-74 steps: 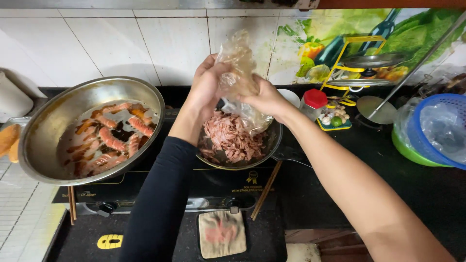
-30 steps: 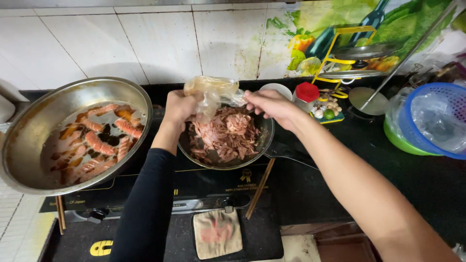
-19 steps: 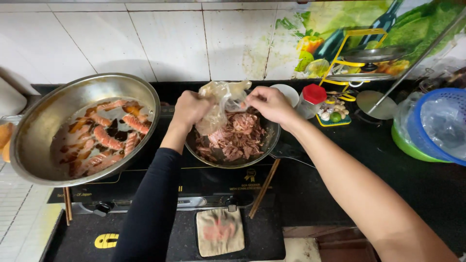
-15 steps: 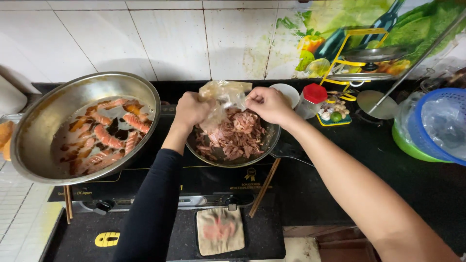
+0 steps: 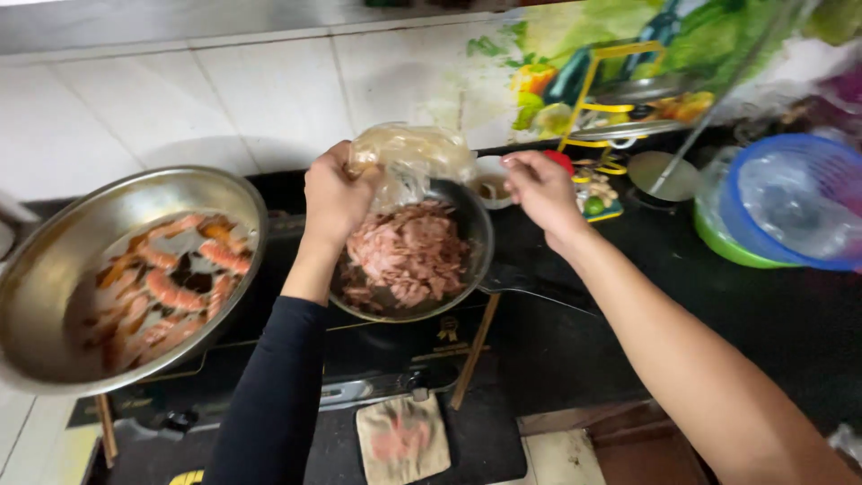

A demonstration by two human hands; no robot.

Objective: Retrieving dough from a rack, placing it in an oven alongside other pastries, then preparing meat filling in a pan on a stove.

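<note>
Single head-worn view, looking steeply down from close above onto stove (image 5: 377, 359) and tiled back wall (image 5: 180, 108).

Big steel pan (image 5: 54, 269): left side cut off by frame edge. Blue basket (image 5: 790, 202): right part out of frame, blurred. Plastic bag (image 5: 409, 157) hides left hand (image 5: 334, 193) fingertips and the dark pan's (image 5: 476, 224) far rim. Small items on rack (image 5: 597, 193) too blurred to identify.

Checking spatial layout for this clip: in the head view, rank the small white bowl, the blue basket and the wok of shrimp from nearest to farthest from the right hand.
From the right hand:
1. Small white bowl, just left of it.
2. Blue basket, far right on the counter.
3. Wok of shrimp, far left, beyond the left hand.
</note>
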